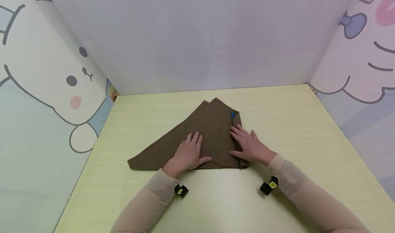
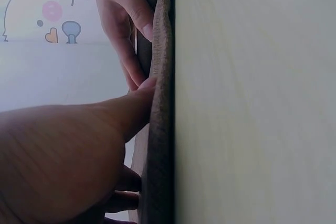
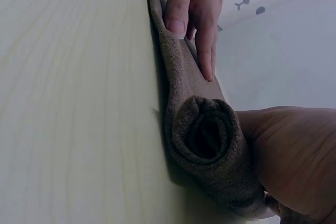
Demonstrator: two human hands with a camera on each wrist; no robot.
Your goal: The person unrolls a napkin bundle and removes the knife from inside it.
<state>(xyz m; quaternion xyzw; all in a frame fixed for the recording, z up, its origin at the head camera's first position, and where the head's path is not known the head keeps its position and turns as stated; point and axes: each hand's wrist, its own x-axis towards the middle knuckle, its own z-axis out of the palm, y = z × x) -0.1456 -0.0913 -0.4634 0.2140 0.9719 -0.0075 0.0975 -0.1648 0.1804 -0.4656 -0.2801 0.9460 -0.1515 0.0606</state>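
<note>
A brown towel (image 1: 216, 140) lies folded on the table, with a long corner pointing left and two peaks at the back. Its right edge is turned into a narrow roll (image 1: 237, 120); the roll's spiral end (image 3: 181, 137) shows in the right wrist view. My left hand (image 1: 189, 154) rests flat on the middle of the towel, fingers straight and spread, thumb toward the right. Across the roll lies my right hand (image 1: 251, 146), its fingers extended over it and its thumb on the near part. A small blue-green patch (image 1: 232, 115) shows near the roll's far end.
The pale wooden table (image 1: 277, 116) extends around the towel on all sides. A plain light wall (image 1: 197, 47) stands behind it, with cartoon-printed panels (image 1: 40, 71) at the left and right. A small black camera is strapped at each wrist.
</note>
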